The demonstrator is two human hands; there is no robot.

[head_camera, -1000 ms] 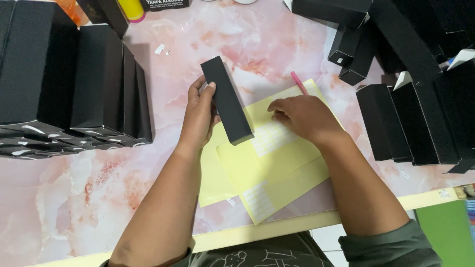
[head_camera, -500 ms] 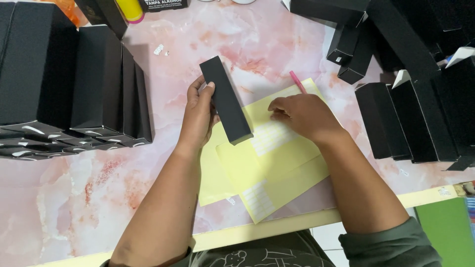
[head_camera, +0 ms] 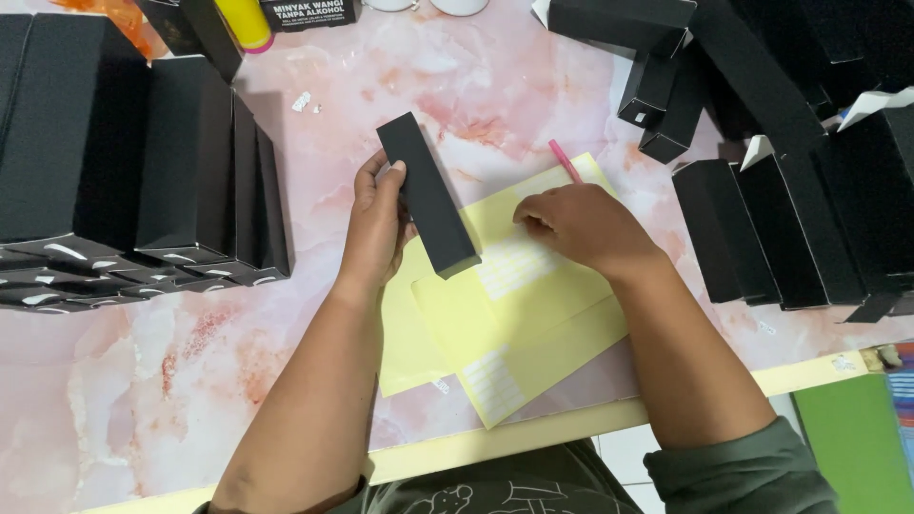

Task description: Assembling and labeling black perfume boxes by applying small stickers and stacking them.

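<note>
Barely any change over the last second: left hand [head_camera: 376,224] still grips the slim black box [head_camera: 427,195] above the yellow sheets [head_camera: 514,305]; right hand [head_camera: 581,226], closed, stays pressing on them beside the pink pen [head_camera: 564,160].

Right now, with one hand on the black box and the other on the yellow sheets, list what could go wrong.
1. The left hand pinches the slim black box only near one end; it might tip or slip.
2. The right hand presses the loosely stacked yellow sheets, which overhang the table edge and could slide off.
3. The pink pen beside that hand may get knocked.
</note>
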